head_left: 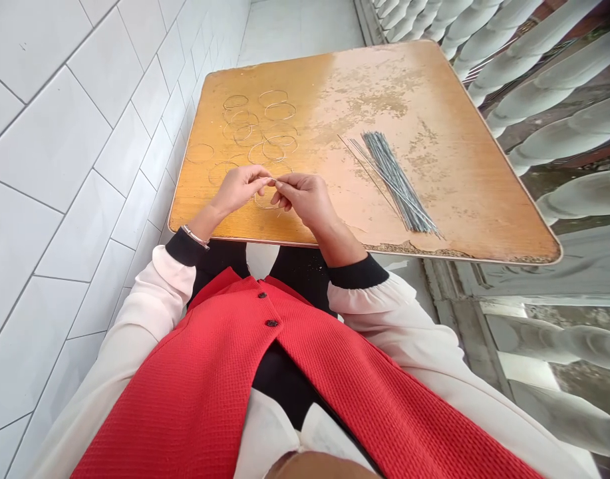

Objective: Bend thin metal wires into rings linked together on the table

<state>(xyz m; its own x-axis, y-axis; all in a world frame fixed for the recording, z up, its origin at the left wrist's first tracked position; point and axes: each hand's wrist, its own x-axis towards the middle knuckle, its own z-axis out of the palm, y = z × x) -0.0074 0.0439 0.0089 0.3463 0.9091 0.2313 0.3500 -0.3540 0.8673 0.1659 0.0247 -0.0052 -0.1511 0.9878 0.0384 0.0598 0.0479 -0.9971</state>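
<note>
My left hand (241, 189) and my right hand (303, 197) meet above the near left part of the wooden table. Both pinch a thin wire (272, 179), whose ends are partly hidden by my fingers. Part of a curved wire shows just below the fingertips; I cannot tell whether it belongs to the held piece or lies on the table. Beyond my hands, several thin wire rings (279, 111) lie on the tabletop, some overlapping. To the right of my right hand rests a bundle of straight grey wires (397, 179), with a few strands lying loose along its left side.
The table (504, 219) has rounded corners and a worn, peeling surface, with a chipped near edge. A white tiled wall (75, 166) stands close on the left. White balusters (559, 133) line the right side.
</note>
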